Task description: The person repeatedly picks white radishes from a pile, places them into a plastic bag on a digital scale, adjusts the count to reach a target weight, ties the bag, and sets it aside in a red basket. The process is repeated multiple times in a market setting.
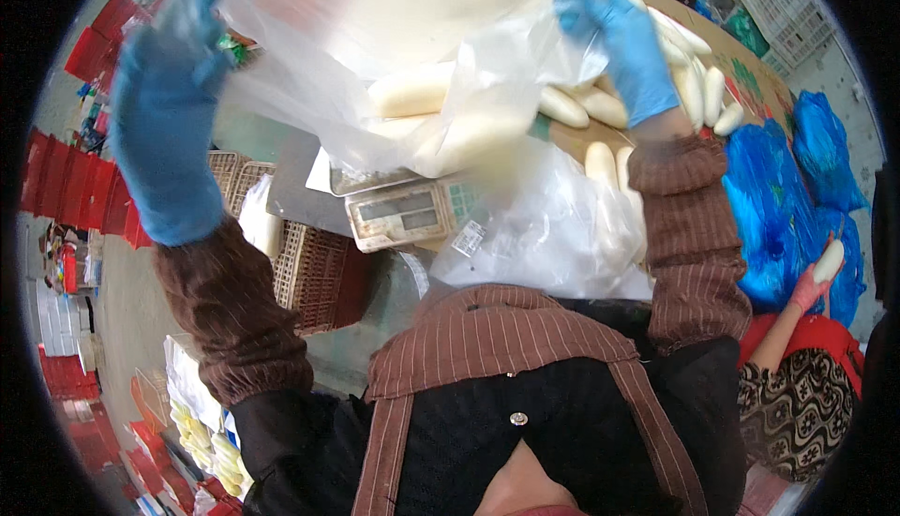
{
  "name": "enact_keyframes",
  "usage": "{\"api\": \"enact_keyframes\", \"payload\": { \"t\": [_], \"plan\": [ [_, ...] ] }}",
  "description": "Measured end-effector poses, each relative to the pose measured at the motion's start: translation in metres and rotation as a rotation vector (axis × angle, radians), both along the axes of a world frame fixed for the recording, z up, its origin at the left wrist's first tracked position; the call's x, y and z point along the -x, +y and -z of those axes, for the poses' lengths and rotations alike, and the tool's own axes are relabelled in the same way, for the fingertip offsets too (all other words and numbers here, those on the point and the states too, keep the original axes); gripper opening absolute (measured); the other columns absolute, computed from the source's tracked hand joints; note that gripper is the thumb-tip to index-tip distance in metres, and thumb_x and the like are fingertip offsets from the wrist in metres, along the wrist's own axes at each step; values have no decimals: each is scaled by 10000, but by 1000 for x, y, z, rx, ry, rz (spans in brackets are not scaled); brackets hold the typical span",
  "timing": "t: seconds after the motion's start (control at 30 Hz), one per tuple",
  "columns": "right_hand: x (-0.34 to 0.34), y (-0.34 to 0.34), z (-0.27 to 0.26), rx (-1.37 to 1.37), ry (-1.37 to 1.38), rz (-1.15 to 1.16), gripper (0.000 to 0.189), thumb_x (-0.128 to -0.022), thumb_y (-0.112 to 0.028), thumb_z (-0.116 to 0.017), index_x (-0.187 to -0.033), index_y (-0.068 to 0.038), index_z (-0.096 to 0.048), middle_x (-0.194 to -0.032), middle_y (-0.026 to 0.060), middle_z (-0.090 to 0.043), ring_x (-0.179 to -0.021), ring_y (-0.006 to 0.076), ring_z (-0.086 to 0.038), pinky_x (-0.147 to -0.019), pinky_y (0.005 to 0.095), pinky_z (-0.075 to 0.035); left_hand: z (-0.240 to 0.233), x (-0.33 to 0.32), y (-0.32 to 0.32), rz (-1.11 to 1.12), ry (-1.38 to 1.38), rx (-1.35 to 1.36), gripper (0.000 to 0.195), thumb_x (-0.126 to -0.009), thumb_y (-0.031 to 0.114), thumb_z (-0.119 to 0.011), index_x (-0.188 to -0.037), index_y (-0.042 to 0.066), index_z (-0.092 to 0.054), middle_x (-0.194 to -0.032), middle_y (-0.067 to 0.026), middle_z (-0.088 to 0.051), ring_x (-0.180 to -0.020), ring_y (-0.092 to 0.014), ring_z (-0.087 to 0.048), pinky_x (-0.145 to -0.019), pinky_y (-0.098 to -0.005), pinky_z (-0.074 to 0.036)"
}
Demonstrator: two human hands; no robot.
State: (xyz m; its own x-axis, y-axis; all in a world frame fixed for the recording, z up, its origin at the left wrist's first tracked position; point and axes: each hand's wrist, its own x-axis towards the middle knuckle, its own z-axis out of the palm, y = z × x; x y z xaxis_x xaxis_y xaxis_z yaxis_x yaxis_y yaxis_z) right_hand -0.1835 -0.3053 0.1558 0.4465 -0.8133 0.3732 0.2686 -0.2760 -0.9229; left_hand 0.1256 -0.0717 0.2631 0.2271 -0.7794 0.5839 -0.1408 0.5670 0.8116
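A clear plastic bag (pixel 323 59) spreads across the space between my hands, with long white vegetables (pixel 411 91) in or behind it. My right hand (pixel 622 52), in a thin blue glove, has its fingers curled on the bag's right side. My left hand (pixel 172 108), in a thicker blue glove, is raised at the bag's left edge. Blur hides whether its fingers grip the film. Below the bag stands a weighing scale (pixel 401 217) with a display and green keys. Another clear bag (pixel 541 228), bearing a printed label, lies against my apron.
More white vegetables (pixel 692 87) are heaped on the table at right. Blue plastic bags (pixel 763 214) stand beside it. A co-worker's gloved hand (pixel 808 294) holds one white vegetable at far right. Plastic crates (pixel 313 270) are stacked below left; red crates (pixel 77 178) line the far left.
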Motion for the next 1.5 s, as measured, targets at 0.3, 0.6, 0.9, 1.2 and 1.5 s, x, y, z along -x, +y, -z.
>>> {"api": "enact_keyframes", "payload": {
  "t": [0.3,0.6,0.9,1.2,1.5],
  "plan": [
    [-32,-13,45,-187,224,-6,280,-945,-185,-616,-1180,-34,-645,-849,-24,-630,-678,22,-522,-573,173,-415,62,4,29,-106,12,-381,559,-916,242,-626,-1392,-10,-478,-1072,-84,-683,-803,-82,-603,-645,-176,-428],
    [-2,-17,60,-100,435,40,541,-839,-318,-738,-1281,-46,-587,-1100,23,-616,-917,97,-564,-773,230,-462,99,-14,10,-323,-138,-417,387,-907,218,-698,-1222,24,-587,-1062,-75,-687,-882,-125,-639,-784,-243,-497],
    [70,-17,47,-19,400,-27,487,-1026,-173,-413,-1483,-32,-322,-1459,137,-431,-1350,210,-428,-1153,331,-316,101,-47,41,-608,-333,-238,848,-805,502,-756,-1443,69,-401,-1321,-152,-540,-1219,-231,-521,-1017,-365,-432],
    [65,-37,95,-2506,-2168,-364,509,-978,-209,-422,-1479,-160,-346,-1508,-7,-376,-1420,152,-302,-1248,442,-80,120,-8,36,-532,-556,-202,1168,-612,556,-858,-1516,118,-261,-1442,-148,-440,-1341,-297,-424,-1137,-460,-293],
    [2,-18,66,-3299,-3095,-71,455,-948,-206,-466,-1401,-153,-460,-1410,-6,-478,-1327,148,-401,-1185,377,-234,104,-10,5,-280,-130,-583,420,-811,276,-783,-1124,28,-653,-1032,-75,-700,-987,-191,-656,-913,-327,-499]
  ]
}}
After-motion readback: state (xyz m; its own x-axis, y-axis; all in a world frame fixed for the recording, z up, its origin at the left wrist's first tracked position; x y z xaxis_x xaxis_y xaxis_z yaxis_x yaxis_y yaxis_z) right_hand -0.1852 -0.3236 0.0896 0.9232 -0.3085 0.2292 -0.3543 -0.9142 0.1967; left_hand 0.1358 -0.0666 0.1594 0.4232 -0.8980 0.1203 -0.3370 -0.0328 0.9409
